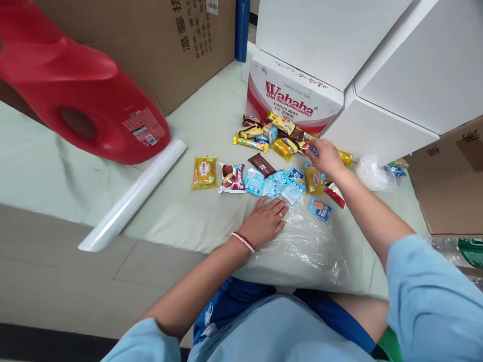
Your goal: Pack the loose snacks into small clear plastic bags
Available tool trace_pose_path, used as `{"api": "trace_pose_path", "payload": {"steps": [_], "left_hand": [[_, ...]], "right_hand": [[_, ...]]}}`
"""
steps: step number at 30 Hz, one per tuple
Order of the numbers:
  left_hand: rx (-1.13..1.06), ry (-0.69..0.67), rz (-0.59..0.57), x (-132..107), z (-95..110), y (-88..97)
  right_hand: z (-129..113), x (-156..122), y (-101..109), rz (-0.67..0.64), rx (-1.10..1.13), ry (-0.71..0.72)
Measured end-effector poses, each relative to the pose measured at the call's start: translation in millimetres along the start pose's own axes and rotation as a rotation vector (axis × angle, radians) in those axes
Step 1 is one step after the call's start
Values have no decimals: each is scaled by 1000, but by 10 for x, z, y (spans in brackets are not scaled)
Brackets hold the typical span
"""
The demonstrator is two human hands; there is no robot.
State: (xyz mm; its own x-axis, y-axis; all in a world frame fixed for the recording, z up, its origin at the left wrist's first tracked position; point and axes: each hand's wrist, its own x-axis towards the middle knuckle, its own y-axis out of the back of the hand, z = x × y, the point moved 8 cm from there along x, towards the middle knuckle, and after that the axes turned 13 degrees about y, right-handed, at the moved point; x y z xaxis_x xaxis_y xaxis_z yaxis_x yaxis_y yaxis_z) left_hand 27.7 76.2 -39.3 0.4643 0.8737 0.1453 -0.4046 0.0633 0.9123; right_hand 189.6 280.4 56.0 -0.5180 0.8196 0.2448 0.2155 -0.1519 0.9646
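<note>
My left hand (266,219) lies flat with fingers stretched out on a clear plastic bag (302,246) spread on a pale green sheet (204,120). A bead bracelet is on that wrist. My right hand (325,157) reaches forward into a heap of wrapped snacks (275,138) and pinches a small red and blue packet (307,149) at its fingertips. Light blue sachets (273,183) lie just beyond my left fingers. A yellow packet (204,172) and a red and white packet (231,178) lie to their left.
A Wahaha water carton (292,98) stands behind the heap, with white boxes (377,65) stacked to its right. A large red jug (79,95) lies at the left beside a white roll (132,196). Brown cartons stand at the back (177,45) and right (451,181).
</note>
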Motion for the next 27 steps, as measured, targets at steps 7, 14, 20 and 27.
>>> {"api": "trace_pose_path", "payload": {"steps": [7,14,20,27], "left_hand": [[-17,-7,-5,-8,-10,24],[-39,-26,-9,-14,-39,29],[-74,-31,-30,-5,-64,13],[-74,-27,-37,5,-63,19]], "right_hand": [[147,906,-590,-197,-47,-116],[210,115,-705,-437,43,-208],[311,-376,-175,-321,97,-320],[-860,54,-448,-289,276,-287]]}}
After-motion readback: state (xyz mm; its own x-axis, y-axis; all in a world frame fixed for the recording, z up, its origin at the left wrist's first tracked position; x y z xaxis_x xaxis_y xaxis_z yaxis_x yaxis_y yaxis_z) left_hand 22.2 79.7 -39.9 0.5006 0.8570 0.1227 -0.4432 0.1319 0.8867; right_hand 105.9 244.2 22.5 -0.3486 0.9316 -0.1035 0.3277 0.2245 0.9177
